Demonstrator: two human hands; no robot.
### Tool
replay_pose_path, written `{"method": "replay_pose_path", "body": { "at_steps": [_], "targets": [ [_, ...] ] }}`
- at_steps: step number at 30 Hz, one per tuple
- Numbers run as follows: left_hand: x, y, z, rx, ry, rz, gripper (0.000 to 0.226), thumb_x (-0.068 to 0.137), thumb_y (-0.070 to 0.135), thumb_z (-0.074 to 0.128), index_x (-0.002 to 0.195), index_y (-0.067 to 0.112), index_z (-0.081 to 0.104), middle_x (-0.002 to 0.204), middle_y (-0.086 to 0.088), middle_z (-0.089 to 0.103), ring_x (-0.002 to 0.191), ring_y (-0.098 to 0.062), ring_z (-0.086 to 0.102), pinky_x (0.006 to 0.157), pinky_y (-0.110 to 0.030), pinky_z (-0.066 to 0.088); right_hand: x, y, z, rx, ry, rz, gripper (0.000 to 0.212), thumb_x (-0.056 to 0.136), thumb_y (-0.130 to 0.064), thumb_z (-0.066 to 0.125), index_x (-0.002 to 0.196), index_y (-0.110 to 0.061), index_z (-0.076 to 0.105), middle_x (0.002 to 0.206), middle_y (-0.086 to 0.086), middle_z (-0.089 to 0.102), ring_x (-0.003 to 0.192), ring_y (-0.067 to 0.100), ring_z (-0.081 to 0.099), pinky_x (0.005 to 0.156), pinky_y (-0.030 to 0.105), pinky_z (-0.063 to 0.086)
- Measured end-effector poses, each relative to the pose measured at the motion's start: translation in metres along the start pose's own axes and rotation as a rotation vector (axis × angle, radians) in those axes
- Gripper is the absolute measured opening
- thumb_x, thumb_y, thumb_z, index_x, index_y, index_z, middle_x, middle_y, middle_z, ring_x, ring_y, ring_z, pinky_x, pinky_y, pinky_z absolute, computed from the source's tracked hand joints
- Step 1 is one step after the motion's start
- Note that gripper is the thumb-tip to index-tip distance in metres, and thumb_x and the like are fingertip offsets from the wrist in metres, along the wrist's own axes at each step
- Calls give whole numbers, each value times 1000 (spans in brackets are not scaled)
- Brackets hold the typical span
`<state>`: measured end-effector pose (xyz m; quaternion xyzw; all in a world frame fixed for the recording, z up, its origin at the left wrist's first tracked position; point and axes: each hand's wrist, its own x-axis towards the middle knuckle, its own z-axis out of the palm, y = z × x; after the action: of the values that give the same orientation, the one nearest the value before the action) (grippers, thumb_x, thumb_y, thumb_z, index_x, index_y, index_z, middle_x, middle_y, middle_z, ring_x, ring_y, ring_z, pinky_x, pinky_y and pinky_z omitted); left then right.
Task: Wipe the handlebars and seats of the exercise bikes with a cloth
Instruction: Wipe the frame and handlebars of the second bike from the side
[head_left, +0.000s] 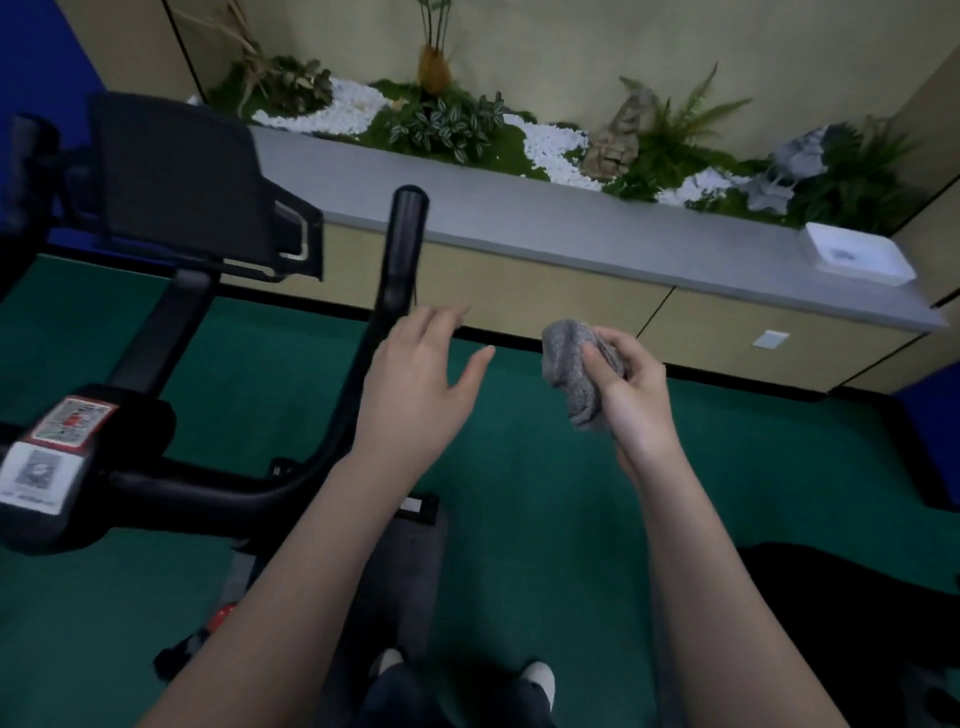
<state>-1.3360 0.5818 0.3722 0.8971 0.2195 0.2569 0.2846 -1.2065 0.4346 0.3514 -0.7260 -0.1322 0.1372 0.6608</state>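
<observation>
Grey knit cloth (576, 371): bunched into a wad, gripped by the right hand (631, 389) with thumb and fingers curled round it; held in the air over the green floor (519, 467), right of the bike and touching no part of it.

Left hand (415, 374): fingers spread and relaxed, holding nothing; it hovers just beside the upright right-hand grip of the handlebar (397, 260). Whether the fingertips brush the bar cannot be told; they appear just clear of it.

Handlebar: black, curved, rising from the stem near the labelled frame (47, 467) to a rounded tip. A dark console screen (192, 182) stands left of it. A second grip shows blurred at the far left edge.

Seat: not identifiable in view.

Surroundings: grey ledge (571, 228) along the wall, a planter with greenery and white pebbles (550, 145) behind it, a white dish (857, 254) at the ledge's right end. The person's feet show at the bottom edge.

Step in hand, by judgement: between wiping strokes on the handlebar, with the cloth being regathered or readied.

Next move calls for: carrying the cloth leftward to the upright grip, wrapping it round the bar and sliding along its length; the free hand may steady the bar. Progress on the seat cannot be judged.
</observation>
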Motion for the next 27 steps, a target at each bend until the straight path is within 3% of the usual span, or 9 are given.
{"method": "replay_pose_path", "body": {
  "at_steps": [5,8,13,18,23,27],
  "targets": [
    [-18,50,62,104,-198,25,59,92,48,52,139,13,44,132,-4,53,118,-22,49,98,-39,40,0,11,-95,5,103,-28,11,94,-14,58,98,-22,65,91,-7,67,82,6,64,68,22,54],
    [-25,76,100,215,-272,51,62,91,54,46,139,14,44,140,-2,48,127,-22,43,103,-38,33,-2,18,-152,14,156,-28,19,94,-13,59,89,-30,64,87,-11,66,75,-1,63,59,14,51],
    [-33,108,147,335,-358,67,67,90,61,38,139,17,45,148,2,38,137,-18,30,109,-38,23,-5,38,-218,-6,202,16,20,93,-14,59,87,-32,65,85,-11,67,74,1,62,51,13,48],
    [-33,124,174,401,-411,73,68,89,63,37,139,17,46,150,1,35,138,-19,27,111,-40,20,-1,59,-256,-10,237,57,14,93,-14,59,94,-26,66,92,-11,68,84,3,64,72,19,52],
    [-15,131,192,411,-433,75,66,89,62,40,138,18,47,150,0,36,138,-20,27,111,-41,20,20,71,-267,4,249,92,15,93,-15,59,93,-28,66,90,-13,68,83,3,65,62,14,50],
    [10,129,212,415,-437,68,67,89,62,40,139,18,46,149,1,37,138,-19,28,111,-40,20,46,75,-268,-36,239,115,12,93,-18,60,96,-28,65,93,-14,67,90,6,65,82,30,54]
  ]
}}
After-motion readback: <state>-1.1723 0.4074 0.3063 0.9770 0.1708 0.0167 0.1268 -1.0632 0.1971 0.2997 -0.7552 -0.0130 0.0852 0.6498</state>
